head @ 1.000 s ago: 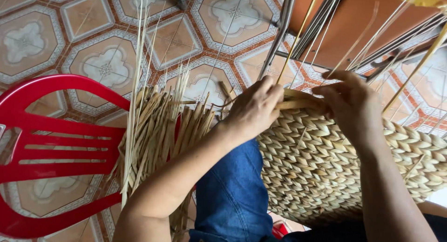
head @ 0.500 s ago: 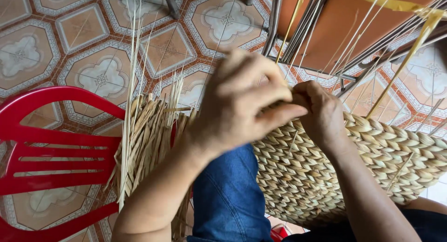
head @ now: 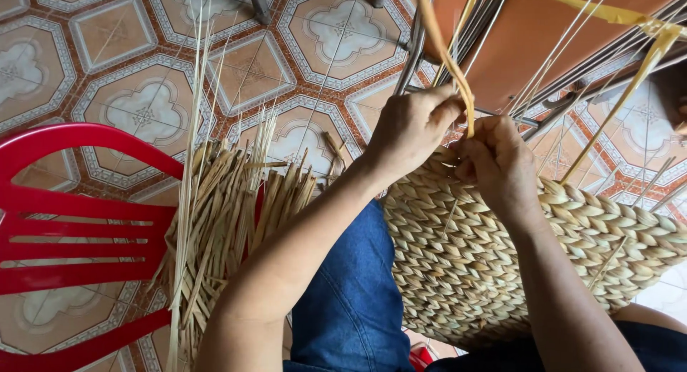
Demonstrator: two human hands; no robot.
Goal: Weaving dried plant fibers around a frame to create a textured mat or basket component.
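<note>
A woven basket (head: 494, 250) of pale dried straw rests on my lap, its braided wall facing me. My left hand (head: 409, 132) pinches a flat yellow straw strand (head: 447, 54) that rises from the basket's rim. My right hand (head: 499, 164) sits right beside it on the rim, its fingers closed on the same strand's lower end. Thin upright stakes (head: 608, 114) stick out of the weave to the right.
A bundle of loose dried straw (head: 229, 222) lies over a red plastic chair (head: 79, 243) at my left. A brown-topped metal-framed table (head: 544, 43) stands beyond the basket. The floor is patterned tile (head: 143, 93). My jeans-clad leg (head: 351, 293) is between bundle and basket.
My left hand dropped from a raised position back to the rim and now pulls the yellow strand upward. My right hand stayed on the rim.
</note>
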